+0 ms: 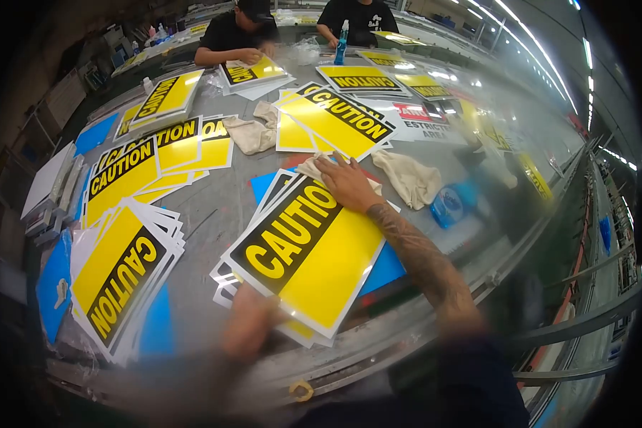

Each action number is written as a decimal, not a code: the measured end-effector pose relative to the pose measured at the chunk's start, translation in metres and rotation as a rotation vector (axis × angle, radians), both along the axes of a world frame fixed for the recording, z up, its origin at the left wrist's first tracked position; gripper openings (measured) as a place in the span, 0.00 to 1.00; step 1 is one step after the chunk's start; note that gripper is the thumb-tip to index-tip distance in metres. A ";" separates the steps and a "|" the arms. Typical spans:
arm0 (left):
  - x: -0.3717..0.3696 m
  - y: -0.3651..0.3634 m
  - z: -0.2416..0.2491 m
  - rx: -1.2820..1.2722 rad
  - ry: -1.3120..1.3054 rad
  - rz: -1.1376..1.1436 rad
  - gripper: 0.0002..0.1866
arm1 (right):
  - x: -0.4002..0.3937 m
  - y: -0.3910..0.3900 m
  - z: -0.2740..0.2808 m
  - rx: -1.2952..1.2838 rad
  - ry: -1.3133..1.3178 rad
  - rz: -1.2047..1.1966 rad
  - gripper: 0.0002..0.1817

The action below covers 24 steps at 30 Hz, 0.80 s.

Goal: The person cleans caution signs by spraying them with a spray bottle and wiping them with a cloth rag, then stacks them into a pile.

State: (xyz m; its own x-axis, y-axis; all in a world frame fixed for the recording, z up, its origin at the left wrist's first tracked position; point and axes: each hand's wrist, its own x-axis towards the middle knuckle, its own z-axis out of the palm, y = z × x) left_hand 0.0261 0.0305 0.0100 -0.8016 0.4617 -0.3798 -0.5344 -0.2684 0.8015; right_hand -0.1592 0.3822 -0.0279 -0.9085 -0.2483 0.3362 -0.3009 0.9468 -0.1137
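Note:
A yellow and black CAUTION sign [335,260] lies on top of a slightly fanned stack in front of me. Over its upper edge, my right hand [346,185] presses a cream cloth rag [311,168] down, its fingers laid across the fabric. My left hand [251,321] is at the sign's lower left edge. It is blurred and its fingers are hidden, so its grip does not show. Just right of my right hand lies another crumpled rag [408,178], with a blue bottle [453,205] on its side beyond it.
Fanned CAUTION sign stacks lie at left [118,274] and farther back [125,175]. More signs [342,118] and a rag [253,132] are ahead. Two people in dark shirts are across the table; one person's hand [248,55] touches a sign. A spray bottle [342,46] stands there.

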 end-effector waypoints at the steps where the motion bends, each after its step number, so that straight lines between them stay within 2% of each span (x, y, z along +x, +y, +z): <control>1: 0.002 -0.001 0.001 -0.011 0.006 0.007 0.24 | -0.004 0.003 -0.002 -0.031 -0.010 -0.023 0.27; 3: 0.001 -0.004 0.016 0.030 0.085 -0.015 0.24 | -0.006 0.001 -0.007 -0.118 0.046 -0.055 0.24; 6: 0.004 -0.022 0.030 -0.016 0.224 -0.002 0.27 | -0.018 0.011 -0.010 -0.421 0.059 -0.043 0.21; 7: 0.004 -0.035 0.038 -0.039 0.280 0.004 0.28 | -0.019 0.014 -0.006 -0.520 0.045 -0.108 0.16; 8: 0.004 -0.051 0.047 -0.064 0.335 0.013 0.29 | -0.022 0.020 -0.001 -0.554 0.140 -0.138 0.16; 10: -0.001 -0.094 0.082 -0.339 0.484 0.013 0.33 | -0.018 0.034 0.014 -0.639 0.260 -0.198 0.17; 11: 0.000 -0.110 0.106 -0.405 0.515 0.066 0.34 | -0.010 0.038 0.032 -0.777 0.241 -0.186 0.18; 12: -0.007 -0.130 0.120 -0.350 0.582 0.090 0.35 | -0.014 0.052 0.032 -0.747 0.338 -0.181 0.18; 13: -0.009 -0.126 0.151 -0.283 0.631 0.170 0.35 | 0.005 0.045 0.056 -1.182 0.080 -0.060 0.19; 14: -0.018 -0.141 0.174 -0.348 0.650 0.126 0.30 | 0.026 0.035 0.085 -1.628 -0.141 -0.035 0.21; 15: -0.028 -0.142 0.196 -0.446 0.664 0.142 0.27 | 0.041 0.037 0.098 -1.771 -0.354 0.108 0.24; 16: -0.050 -0.143 0.201 -0.358 0.786 0.095 0.25 | 0.050 0.041 0.099 -1.794 -0.550 0.249 0.28; 17: -0.071 -0.146 0.209 -0.371 0.788 0.020 0.24 | 0.063 0.046 0.098 -1.799 -0.743 0.385 0.31; 18: -0.090 -0.140 0.217 -0.381 0.813 -0.054 0.25 | 0.108 0.006 0.138 -1.749 -0.785 0.258 0.39; 19: -0.106 -0.128 0.229 -0.471 0.851 -0.127 0.25 | 0.100 0.021 0.109 -1.611 -1.002 0.421 0.42; 21: -0.135 -0.094 0.250 -0.717 0.957 -0.243 0.24 | 0.138 -0.003 0.107 -1.410 -1.067 0.331 0.49; 22: -0.146 -0.071 0.257 -0.877 1.026 -0.281 0.24 | 0.138 -0.018 0.093 -1.380 -1.128 0.231 0.36; 23: -0.158 -0.051 0.254 -1.016 1.164 -0.264 0.23 | 0.146 -0.023 0.090 -1.256 -0.953 0.541 0.35; 24: -0.185 -0.037 0.244 -1.017 1.259 -0.363 0.22 | 0.163 -0.034 0.113 -1.230 -0.890 0.521 0.33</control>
